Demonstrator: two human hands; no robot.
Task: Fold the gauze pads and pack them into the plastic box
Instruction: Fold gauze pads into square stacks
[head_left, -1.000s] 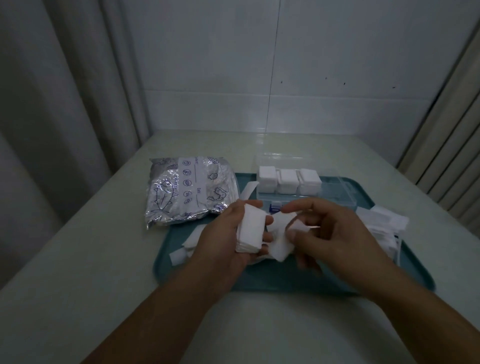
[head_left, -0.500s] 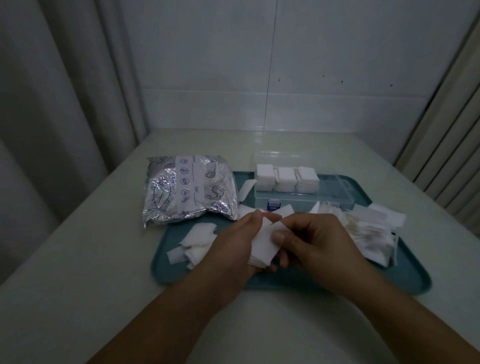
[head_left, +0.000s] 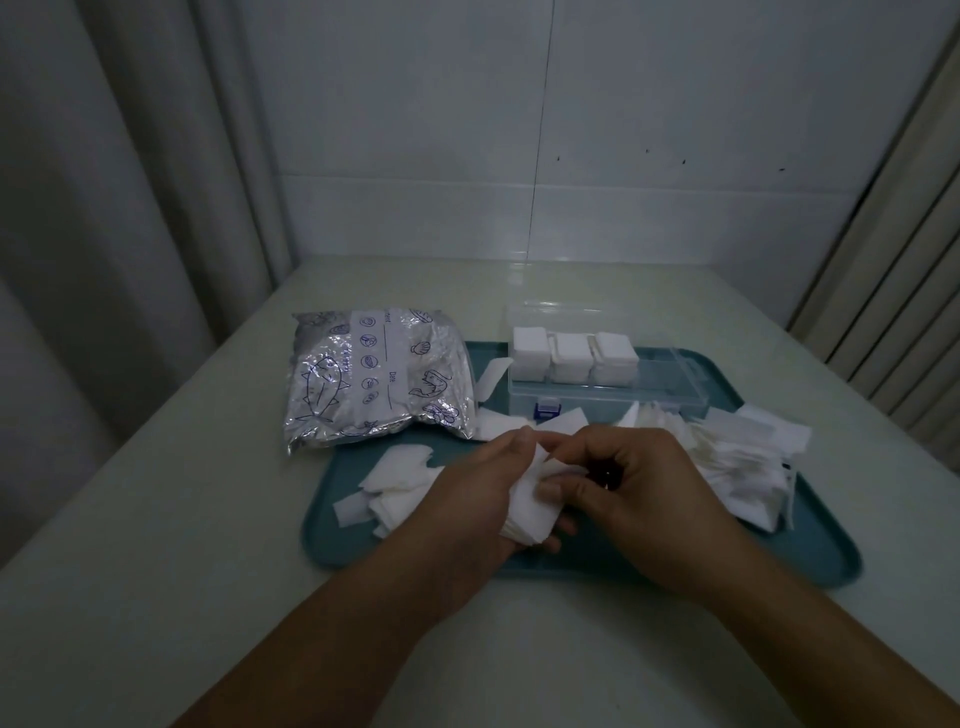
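Over the front of the teal tray (head_left: 810, 561), my left hand (head_left: 467, 493) cradles a small stack of white gauze pads (head_left: 530, 514). My right hand (head_left: 644, 493) pinches the top pad of that stack with thumb and fingers. The clear plastic box (head_left: 670, 395) stands open at the tray's back, with three stacks of folded gauze (head_left: 571, 356) in its left half. Loose gauze pads lie in a pile (head_left: 743, 457) on the right of the tray and in a smaller heap (head_left: 395, 483) on the left.
A silver foil bag (head_left: 374, 379) with blue drawings lies at the tray's back left, partly on the pale table (head_left: 156, 545). Curtains hang to the left, a tiled wall stands behind, and a ribbed panel rises on the right.
Both hands have dropped lower and come together over the tray's front. The right hand has closed its fingers on the gauze that the left hand holds.
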